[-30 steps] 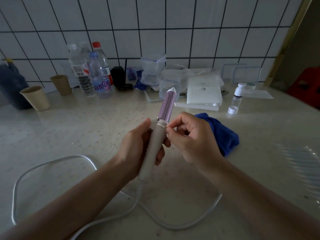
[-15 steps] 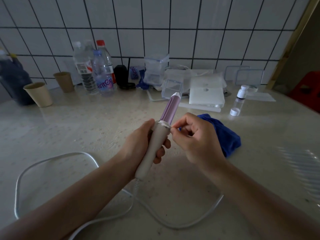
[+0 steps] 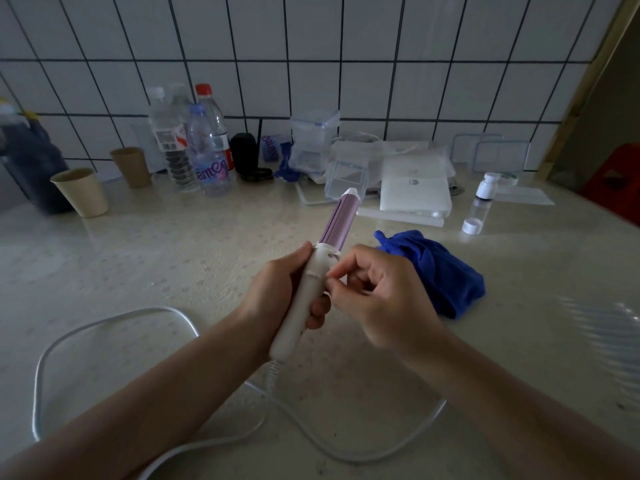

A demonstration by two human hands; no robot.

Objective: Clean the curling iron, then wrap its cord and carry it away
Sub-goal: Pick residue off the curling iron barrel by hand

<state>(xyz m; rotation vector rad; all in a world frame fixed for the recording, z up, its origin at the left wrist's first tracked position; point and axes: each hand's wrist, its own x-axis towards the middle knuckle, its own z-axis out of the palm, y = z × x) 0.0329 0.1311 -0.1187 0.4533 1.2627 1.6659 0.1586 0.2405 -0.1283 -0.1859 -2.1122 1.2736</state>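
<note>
Fingers (image 3: 313, 308) of my left hand (image 3: 273, 292) clasp the white plastic handle of the lilac-barrelled curling iron (image 3: 317, 271), held tilted above the pale speckled worktop (image 3: 173, 258) centre. My right hand (image 3: 377, 299) pinches the handle collar. Its white cord (image 3: 104, 318) loops toward the near edge; a crumpled blue cloth (image 3: 440, 271) lies just right.

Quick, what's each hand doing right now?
Left hand: closed around the curling iron handle.
Right hand: fingertips pinched at the handle's collar; whether they grip anything cannot be told.
</note>
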